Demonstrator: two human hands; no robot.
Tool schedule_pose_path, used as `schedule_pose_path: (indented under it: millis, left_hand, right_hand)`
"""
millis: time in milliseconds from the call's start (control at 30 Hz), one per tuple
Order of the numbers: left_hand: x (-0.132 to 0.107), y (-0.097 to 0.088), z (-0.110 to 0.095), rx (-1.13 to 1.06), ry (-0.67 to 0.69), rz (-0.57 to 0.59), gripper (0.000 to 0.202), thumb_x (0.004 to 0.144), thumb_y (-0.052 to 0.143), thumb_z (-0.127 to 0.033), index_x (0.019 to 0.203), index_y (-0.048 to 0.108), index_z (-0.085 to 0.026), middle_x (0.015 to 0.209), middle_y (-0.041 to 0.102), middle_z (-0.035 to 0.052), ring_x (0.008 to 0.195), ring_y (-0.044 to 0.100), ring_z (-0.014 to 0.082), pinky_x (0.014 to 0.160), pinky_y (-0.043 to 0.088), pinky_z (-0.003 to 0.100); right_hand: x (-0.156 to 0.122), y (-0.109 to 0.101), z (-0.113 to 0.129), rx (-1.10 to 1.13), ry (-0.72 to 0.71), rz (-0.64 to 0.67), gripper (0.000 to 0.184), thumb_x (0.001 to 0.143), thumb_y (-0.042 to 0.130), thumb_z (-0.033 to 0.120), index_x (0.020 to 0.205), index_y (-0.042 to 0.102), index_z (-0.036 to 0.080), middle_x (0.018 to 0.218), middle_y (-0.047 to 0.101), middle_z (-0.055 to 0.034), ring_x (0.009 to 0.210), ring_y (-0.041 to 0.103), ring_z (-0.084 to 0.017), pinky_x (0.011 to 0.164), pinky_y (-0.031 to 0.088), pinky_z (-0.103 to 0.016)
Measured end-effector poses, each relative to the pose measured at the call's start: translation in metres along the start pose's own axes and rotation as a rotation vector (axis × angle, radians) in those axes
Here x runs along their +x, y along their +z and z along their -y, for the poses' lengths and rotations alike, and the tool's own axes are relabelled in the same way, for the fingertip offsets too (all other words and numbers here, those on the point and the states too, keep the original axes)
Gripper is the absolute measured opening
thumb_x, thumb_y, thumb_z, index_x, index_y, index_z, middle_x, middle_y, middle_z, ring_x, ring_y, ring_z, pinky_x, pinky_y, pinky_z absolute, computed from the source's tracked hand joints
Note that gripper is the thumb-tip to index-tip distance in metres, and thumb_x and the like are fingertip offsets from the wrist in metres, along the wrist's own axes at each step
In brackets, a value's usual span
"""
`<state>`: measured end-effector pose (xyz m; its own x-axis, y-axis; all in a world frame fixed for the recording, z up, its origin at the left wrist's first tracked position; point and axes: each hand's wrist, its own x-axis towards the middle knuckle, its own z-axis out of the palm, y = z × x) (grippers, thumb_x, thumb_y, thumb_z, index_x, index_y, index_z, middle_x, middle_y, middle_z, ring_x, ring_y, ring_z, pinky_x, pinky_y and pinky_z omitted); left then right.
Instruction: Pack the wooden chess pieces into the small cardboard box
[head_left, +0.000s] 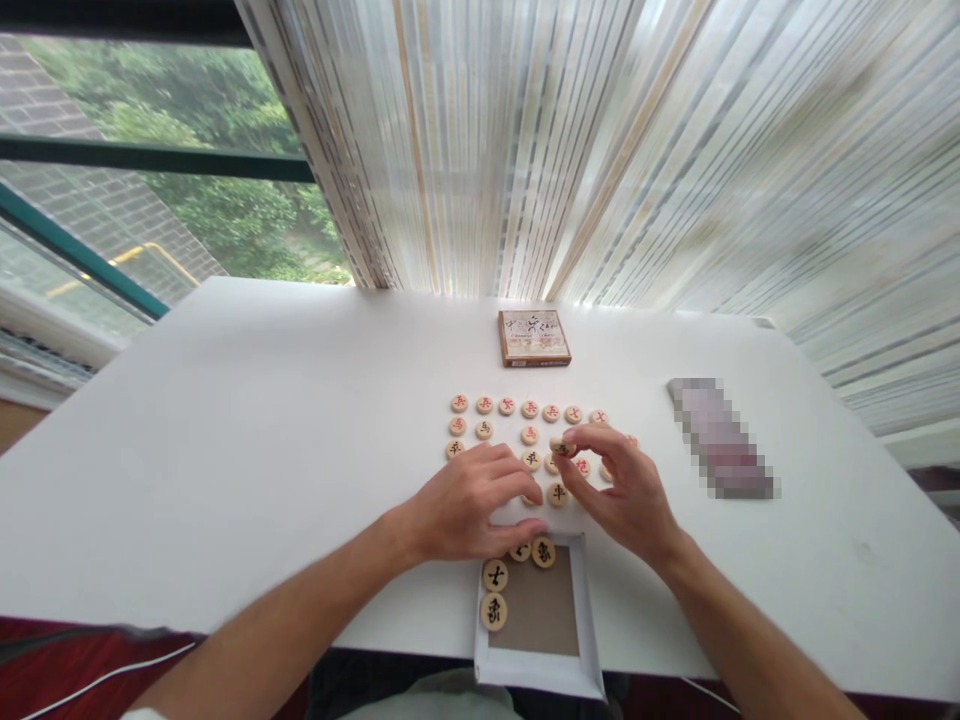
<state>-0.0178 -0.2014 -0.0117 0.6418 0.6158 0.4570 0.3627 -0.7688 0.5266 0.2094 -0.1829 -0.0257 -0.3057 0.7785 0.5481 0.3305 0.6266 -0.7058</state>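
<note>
Work in hand looks like laying out round wooden game pieces in rows on the white desk (300, 420). Right hand (630, 490): thumb and forefinger closed in a pinch on one piece (562, 448), held just above the rows, tilted. Left hand (472, 500): palm down, fingers curled, thumb apart from the fingers, no grip visible; fingertips are over or touching a near-row piece, can't tell which. Farthest row is red-marked pieces (530, 409); nearer rows mix red and black, partly hidden by both hands. White tray (589, 615) sits at the near edge, with four black-marked pieces (494, 611) inside, along its far and left sides. Closed box (535, 338) lies on the far side, beyond the rows; pixelated object (724, 440) to the right, unreadable. Judging from this, the step is placing the pinched piece; next move would call for lowering it flat into a free spot and loosening the pinch without nudging neighbours, left fingers keeping out of the way.
</note>
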Motion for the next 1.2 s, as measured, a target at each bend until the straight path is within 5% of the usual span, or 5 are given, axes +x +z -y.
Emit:
schedule_pose_path:
  millis: [233, 433, 633, 833, 1200]
  left_hand:
    - [-0.001, 0.004, -0.009, 0.056, 0.041, 0.158, 0.023, 0.091, 0.07, -0.042, 0.094, 0.066, -0.02, 0.099, 0.074, 0.0065, 0.094, 0.062, 0.0235, 0.083, 0.044, 0.036]
    - [-0.001, 0.009, -0.015, 0.078, 0.07, 0.195, 0.021, 0.089, 0.072, -0.039, 0.094, 0.066, -0.019, 0.108, 0.074, 0.005, 0.098, 0.061, 0.0238, 0.087, 0.043, 0.037]
    - [-0.004, 0.015, -0.019, 0.145, 0.048, 0.221, 0.023, 0.088, 0.072, -0.039, 0.093, 0.066, -0.018, 0.104, 0.072, 0.0055, 0.097, 0.06, 0.0235, 0.087, 0.043, 0.037]
    - [-0.005, 0.016, -0.018, 0.17, 0.037, 0.227, 0.02, 0.089, 0.071, -0.037, 0.093, 0.066, -0.018, 0.105, 0.072, 0.0047, 0.101, 0.059, 0.0228, 0.09, 0.043, 0.037]
    - [-0.006, 0.016, -0.012, 0.167, 0.035, 0.258, 0.018, 0.088, 0.073, -0.036, 0.089, 0.067, -0.019, 0.097, 0.072, 0.0043, 0.096, 0.059, 0.0219, 0.088, 0.043, 0.035]
  right_hand:
    - [0.007, -0.02, 0.015, 0.052, 0.056, -0.15, 0.022, 0.091, 0.072, 0.019, 0.109, 0.062, 0.025, 0.102, 0.067, -0.0057, 0.093, 0.069, -0.02, 0.084, 0.061, -0.037]
    - [-0.033, -0.028, 0.04, 0.022, 0.138, -0.207, 0.021, 0.089, 0.074, 0.019, 0.106, 0.063, 0.025, 0.1, 0.066, -0.0054, 0.1, 0.068, -0.022, 0.088, 0.061, -0.038]
    - [-0.078, -0.011, 0.051, -0.051, 0.354, -0.094, 0.011, 0.093, 0.071, 0.026, 0.101, 0.064, 0.022, 0.09, 0.067, -0.0041, 0.073, 0.064, -0.016, 0.066, 0.058, -0.03]
    - [-0.085, 0.001, 0.057, -0.086, 0.477, -0.017, 0.01, 0.095, 0.067, 0.032, 0.095, 0.065, 0.021, 0.085, 0.068, -0.0031, 0.067, 0.059, -0.015, 0.06, 0.052, -0.027]
    - [-0.088, 0.001, 0.072, -0.165, 0.447, 0.069, 0.013, 0.1, 0.056, 0.028, 0.106, 0.068, 0.026, 0.099, 0.07, -0.0037, 0.078, 0.064, -0.017, 0.067, 0.055, -0.026]
